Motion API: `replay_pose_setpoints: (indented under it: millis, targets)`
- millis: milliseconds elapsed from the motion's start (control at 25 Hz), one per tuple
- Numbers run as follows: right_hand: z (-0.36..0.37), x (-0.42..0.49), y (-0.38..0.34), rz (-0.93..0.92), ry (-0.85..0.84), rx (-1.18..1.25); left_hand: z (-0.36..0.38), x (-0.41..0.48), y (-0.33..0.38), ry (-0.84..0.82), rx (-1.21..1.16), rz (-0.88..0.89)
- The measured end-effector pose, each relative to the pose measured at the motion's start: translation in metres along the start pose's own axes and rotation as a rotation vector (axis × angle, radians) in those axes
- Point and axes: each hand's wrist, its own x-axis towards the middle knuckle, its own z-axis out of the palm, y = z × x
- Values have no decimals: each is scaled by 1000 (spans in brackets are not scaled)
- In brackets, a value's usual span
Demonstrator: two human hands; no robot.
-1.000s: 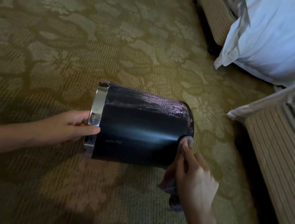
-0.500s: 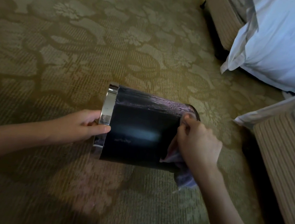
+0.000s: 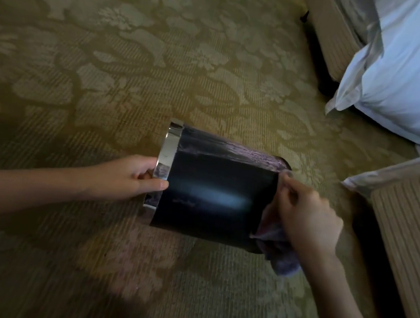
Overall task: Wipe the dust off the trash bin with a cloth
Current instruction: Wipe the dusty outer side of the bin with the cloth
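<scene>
Bin (image 3: 215,193) lies sideways on the carpet (image 3: 109,69), left hand (image 3: 128,178) still keeping a pinch grip on its rim (image 3: 167,159) at 9 o'clock, and the right hand (image 3: 309,217), curled round the cloth (image 3: 279,255), has slid up the base edge to about 2 o'clock, so the dusty top strip (image 3: 244,149) is probably next.

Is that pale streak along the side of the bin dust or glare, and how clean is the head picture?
Head view: the smooth pale streak on the trash bin looks like glare; the grainy greyish band along its upper side looks like dust. Head view: dim overall, with shadow on the carpet at lower left; the right hand and cloth are slightly blurred.
</scene>
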Motion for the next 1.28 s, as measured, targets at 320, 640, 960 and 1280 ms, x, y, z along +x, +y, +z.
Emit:
replay_pose_setpoints:
  millis: [320,640,960,1280]
  targets:
    - [23,-33,-149,-563,52,-8,1,1,-6,39,-69,20]
    - [4,-7,-4,-71,16,13,-4,4,8,-32,-63,-23]
    - [10,-7,-66,-323,18,-61,10,1,-2,121,126,-13]
    - [8,-2,-68,-409,-29,-73,13,-3,-6,108,86,3]
